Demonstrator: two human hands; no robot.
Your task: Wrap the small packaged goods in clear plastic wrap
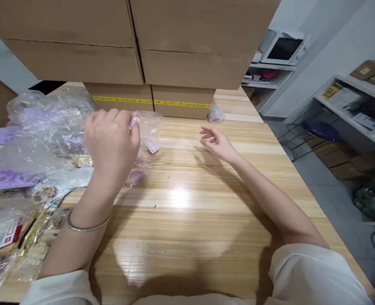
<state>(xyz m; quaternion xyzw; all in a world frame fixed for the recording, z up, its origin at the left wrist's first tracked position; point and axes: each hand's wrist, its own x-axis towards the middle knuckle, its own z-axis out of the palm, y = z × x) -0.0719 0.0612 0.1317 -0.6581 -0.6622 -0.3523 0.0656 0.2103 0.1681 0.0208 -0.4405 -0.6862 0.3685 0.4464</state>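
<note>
My left hand [113,142] is closed on a clear plastic bag [149,123], raised above the left part of the wooden table. A small white tag with a red border [153,146] shows on or just by that bag. Under it is something small and purple in clear wrap [136,177]; I cannot tell whether it lies inside the same bag. Over the middle of the table my right hand [218,144] has its fingers apart and holds nothing. Beside my left hand rises a heap of clear plastic packets [54,135], some with purple cards.
Stacked cardboard boxes [187,42] stand across the back of the table [187,237]. A small crumpled clear wrapper [216,114] lies by their right corner. To the right are a dark round stool [321,129], shelves [365,101] and a microwave [284,47].
</note>
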